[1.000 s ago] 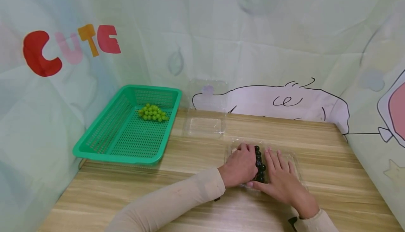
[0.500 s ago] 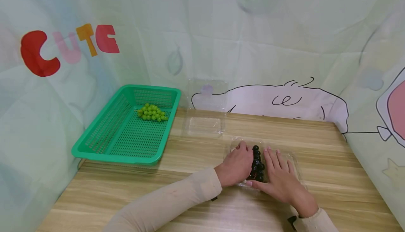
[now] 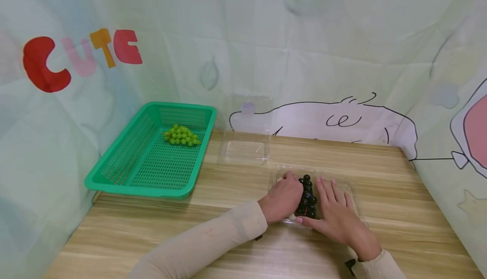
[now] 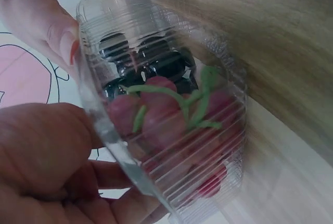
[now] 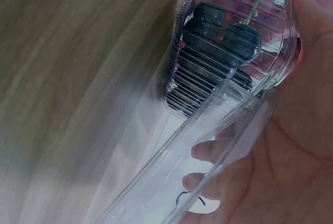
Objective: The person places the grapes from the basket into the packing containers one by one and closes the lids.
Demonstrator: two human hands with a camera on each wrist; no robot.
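Note:
A clear plastic clamshell container (image 3: 279,170) lies unfolded on the table, its lid (image 3: 355,198) to the right. Black grapes (image 3: 309,198) fill the container's right side, between the hands. Bent over the left side is my left hand (image 3: 283,198); in the left wrist view its thumb and curled fingers reach past the rim around red grapes (image 4: 162,125) with a green stem. The head view hides those red grapes under that hand. My right hand (image 3: 336,217) lies spread on the lid, its thumb at the container's near edge.
At the left stands a green perforated basket (image 3: 93,181) with a bunch of green grapes (image 3: 181,136) inside. A second clear container (image 3: 245,151) sits at the back edge, its lid upright against the printed cloth wall (image 3: 251,59).
My left hand has shifted slightly left, so more of the black grapes shows. The right hand has stayed in place on the lid.

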